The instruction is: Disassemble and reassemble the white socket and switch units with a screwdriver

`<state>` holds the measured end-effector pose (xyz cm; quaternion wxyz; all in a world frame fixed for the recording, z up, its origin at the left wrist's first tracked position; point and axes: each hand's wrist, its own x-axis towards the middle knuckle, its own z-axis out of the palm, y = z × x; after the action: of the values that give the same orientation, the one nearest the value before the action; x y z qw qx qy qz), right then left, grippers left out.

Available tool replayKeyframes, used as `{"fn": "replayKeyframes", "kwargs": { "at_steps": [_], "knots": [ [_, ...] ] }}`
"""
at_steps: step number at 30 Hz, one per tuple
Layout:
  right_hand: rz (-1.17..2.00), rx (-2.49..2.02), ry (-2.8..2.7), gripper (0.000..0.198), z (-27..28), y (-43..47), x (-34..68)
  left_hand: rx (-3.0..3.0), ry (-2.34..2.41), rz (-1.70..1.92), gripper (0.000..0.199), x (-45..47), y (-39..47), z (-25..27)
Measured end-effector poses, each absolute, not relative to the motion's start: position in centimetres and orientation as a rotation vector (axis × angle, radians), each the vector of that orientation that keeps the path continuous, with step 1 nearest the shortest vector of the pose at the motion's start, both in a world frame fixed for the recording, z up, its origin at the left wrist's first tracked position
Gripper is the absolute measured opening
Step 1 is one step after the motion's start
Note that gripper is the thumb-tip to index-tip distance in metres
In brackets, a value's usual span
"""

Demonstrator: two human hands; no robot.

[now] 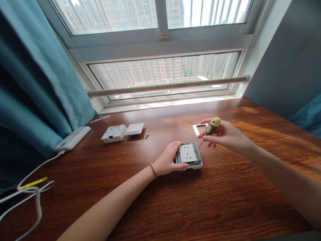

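A white wall socket (188, 153) with its grey mounting frame exposed sits in a white back box on the wooden table. My left hand (169, 159) grips its left side, thumb along the near edge and fingers at the far edge. In my right hand (222, 135) is a screwdriver (212, 126) with a yellow and grey handle, tilted so that its shaft slants down to the left. The tip meets the right side of the socket's frame; the screw there is too small to make out. Just behind the right fingers lies a white cover frame (197, 131), partly hidden.
Left of centre lie a white back box (113, 134), a white switch panel (134, 129) and a few small screws (146, 136). A white power bank (72, 139) with a cable (41, 164) rests by the blue curtain (50, 73). A window rail (170, 87) runs behind the table (155, 207).
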<state>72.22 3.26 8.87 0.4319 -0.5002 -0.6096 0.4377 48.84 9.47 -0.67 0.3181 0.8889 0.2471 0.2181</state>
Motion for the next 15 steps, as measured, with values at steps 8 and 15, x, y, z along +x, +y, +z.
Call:
{"fn": "replayKeyframes", "kwargs": {
  "at_steps": [8,15],
  "knots": [
    [0.547,-1.465,-1.623,0.025,7.5,3.3,71.7,2.332,0.647,0.579,0.073,48.9,9.5,-0.7],
    [0.825,-1.313,-1.531,0.037,7.3,3.4,71.0,2.339,0.644,0.587,0.072,48.9,9.5,-0.7]
  ]
}}
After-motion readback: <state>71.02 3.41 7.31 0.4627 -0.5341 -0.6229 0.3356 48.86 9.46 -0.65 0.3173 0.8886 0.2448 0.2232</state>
